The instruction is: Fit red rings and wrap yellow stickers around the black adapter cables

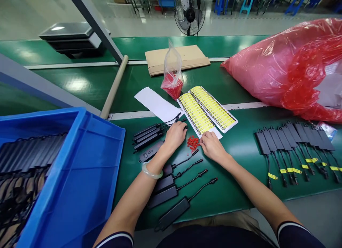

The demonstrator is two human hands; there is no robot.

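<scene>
My left hand (176, 135) is closed around the cable end of a black power adapter; a dark plug tip shows by the fingers, the rest is hidden. Beside it lie several black adapters (148, 136) and one with its printed face up (151, 151). My right hand (213, 145) touches the edge of a small pile of red rings (192, 143), its fingers pinched together; what is between them is too small to make out. Nearer to me, more adapters (175, 210) lie in a row, cables pointing right. Yellow label sheets (199, 114) lie just beyond my right hand.
A blue crate (88, 169) full of adapters stands at left. Adapters with yellow cable tags (291, 137) lie at right, below a big red plastic bag (272, 66). Behind are a clear bag of red rings (173, 82), white paper (157, 104), cardboard (192, 52) and a slanting metal post (96, 25).
</scene>
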